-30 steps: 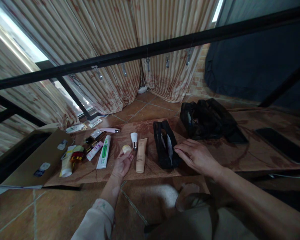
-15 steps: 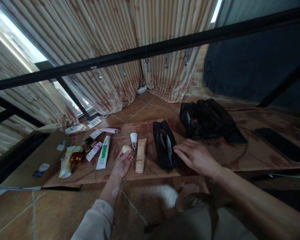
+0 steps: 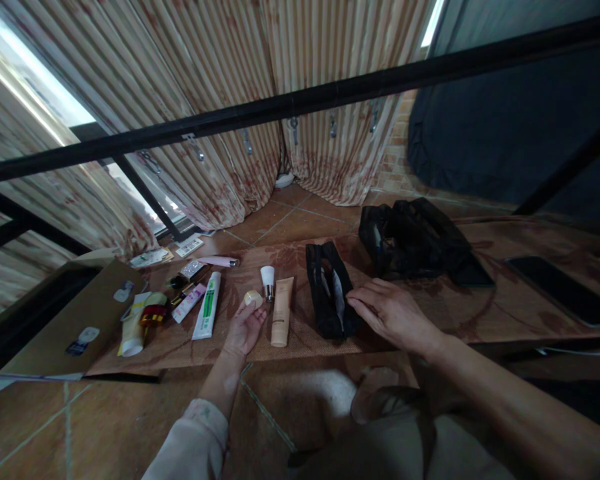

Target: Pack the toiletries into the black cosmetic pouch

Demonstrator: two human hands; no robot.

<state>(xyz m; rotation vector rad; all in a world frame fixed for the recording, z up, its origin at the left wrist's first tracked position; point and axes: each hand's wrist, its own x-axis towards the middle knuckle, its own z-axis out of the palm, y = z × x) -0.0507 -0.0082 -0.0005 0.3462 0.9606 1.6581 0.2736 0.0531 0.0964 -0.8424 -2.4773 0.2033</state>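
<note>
Between the fingers of my left hand is a small round jar with a pale yellow top. A white tube with a silver cap and a beige squeeze tube lie just to its right. My right hand pinches the right edge of a small black pouch. The pouch gapes at the top and shows a pale lining or content, which I cannot make out. Left of my left hand lies a white and green tube.
A larger black bag sits behind my right hand, with a dark phone-like slab farther right. Several cosmetics, including a red jar, lie beside an open cardboard box. A black rail crosses in front of the curtains.
</note>
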